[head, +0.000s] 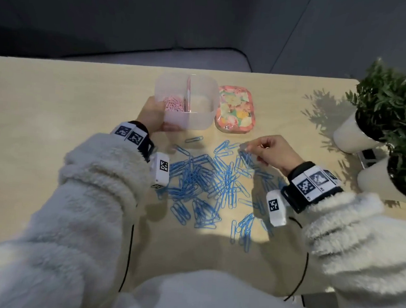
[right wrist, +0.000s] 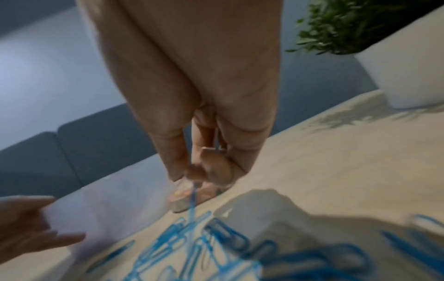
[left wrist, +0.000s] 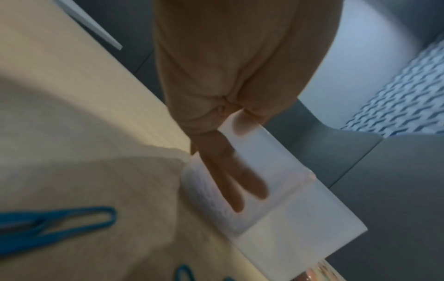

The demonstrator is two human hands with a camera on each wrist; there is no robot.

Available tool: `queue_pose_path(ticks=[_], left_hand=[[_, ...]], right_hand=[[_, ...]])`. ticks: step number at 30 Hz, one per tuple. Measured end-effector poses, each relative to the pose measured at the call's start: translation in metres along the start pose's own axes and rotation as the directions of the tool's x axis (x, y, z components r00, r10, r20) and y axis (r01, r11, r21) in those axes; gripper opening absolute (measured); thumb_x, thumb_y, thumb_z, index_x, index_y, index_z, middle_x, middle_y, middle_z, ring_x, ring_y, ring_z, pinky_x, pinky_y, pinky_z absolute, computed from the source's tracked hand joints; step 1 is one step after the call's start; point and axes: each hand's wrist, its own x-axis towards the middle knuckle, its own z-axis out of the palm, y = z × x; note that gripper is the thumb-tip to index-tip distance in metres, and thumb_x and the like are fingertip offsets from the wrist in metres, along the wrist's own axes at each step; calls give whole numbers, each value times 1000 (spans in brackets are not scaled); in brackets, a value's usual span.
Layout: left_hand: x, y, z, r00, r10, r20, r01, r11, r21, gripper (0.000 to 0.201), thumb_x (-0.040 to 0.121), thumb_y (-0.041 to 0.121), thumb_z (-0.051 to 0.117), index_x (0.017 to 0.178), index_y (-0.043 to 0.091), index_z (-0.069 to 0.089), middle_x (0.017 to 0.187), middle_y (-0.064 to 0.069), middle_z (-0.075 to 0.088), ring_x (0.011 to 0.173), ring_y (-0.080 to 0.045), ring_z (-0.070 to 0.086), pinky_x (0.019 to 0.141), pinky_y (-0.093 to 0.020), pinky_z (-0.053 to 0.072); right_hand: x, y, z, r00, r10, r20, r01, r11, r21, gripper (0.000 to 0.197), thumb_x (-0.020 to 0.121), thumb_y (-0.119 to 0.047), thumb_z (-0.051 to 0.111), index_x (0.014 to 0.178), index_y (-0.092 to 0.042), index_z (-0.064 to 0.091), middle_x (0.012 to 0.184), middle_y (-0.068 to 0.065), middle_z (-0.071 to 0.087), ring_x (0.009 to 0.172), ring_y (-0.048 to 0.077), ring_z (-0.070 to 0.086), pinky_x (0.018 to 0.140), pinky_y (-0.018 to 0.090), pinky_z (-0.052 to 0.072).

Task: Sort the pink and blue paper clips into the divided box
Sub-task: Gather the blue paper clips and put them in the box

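A translucent divided box point(head: 199, 120) stands at the far middle of the table. Pink paper clips point(head: 174, 103) lie in its left compartment; the right compartment looks bare. My left hand point(head: 153, 116) holds the box's near-left corner, with its fingers point(left wrist: 230, 176) laid on the near wall. A spread of several blue paper clips point(head: 205, 180) covers the table in front of me. My right hand point(head: 267, 151) hovers over the pile's far right and pinches a few blue clips point(right wrist: 192, 203) that hang from its fingertips.
The box's floral lid point(head: 235, 109) lies just right of the box. Two potted plants in white pots point(head: 352, 135) stand at the table's right edge. Black cables run from both wrists toward my body. A grey sofa lies beyond the far table edge.
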Motion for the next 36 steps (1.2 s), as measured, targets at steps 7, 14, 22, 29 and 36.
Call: queue_pose_path(ticks=[7, 14, 22, 29, 36], left_hand=[[-21, -21, -1, 991, 130, 43, -130, 991, -13, 41, 100, 19, 18, 140, 18, 15, 107, -8, 43, 72, -19, 64, 68, -26, 58], [-37, -23, 5, 985, 170, 19, -169, 985, -30, 41, 100, 19, 21, 141, 22, 18, 125, -25, 48, 72, -17, 64, 75, -28, 56], [-37, -23, 4, 989, 133, 71, -127, 989, -78, 55, 93, 4, 23, 142, 25, 15, 118, -8, 46, 85, -30, 62, 87, -37, 52], [-18, -21, 5, 997, 79, 23, -76, 991, -110, 34, 98, 22, 31, 132, 22, 33, 113, -8, 49, 87, -32, 60, 61, -27, 59], [-10, -13, -6, 991, 70, 117, -69, 998, -9, 30, 99, 38, 30, 122, 20, 39, 112, -14, 53, 80, -28, 62, 58, -28, 58]], right_hand=[[-59, 50, 4, 991, 121, -57, -129, 748, -651, 19, 73, -29, 67, 61, -20, 54, 72, 5, 59, 76, 28, 60, 63, 27, 37], [-68, 65, 6, 988, 35, -150, -129, 722, -680, 8, 79, -26, 64, 75, -19, 61, 91, 12, 68, 92, 34, 63, 65, 29, 36], [-60, 52, 14, 980, 200, 3, -159, 786, -598, 37, 77, -31, 65, 49, -13, 49, 54, 0, 52, 67, 26, 57, 62, 28, 38], [-6, -76, 43, 952, -292, 91, 306, 922, -238, 22, 82, -11, 54, 61, -12, 50, 63, 17, 59, 51, 13, 52, 53, 27, 41], [54, -150, 101, 934, -352, -58, 341, 929, -145, 17, 81, -2, 47, 81, -8, 63, 85, 11, 65, 76, 25, 61, 70, 31, 51]])
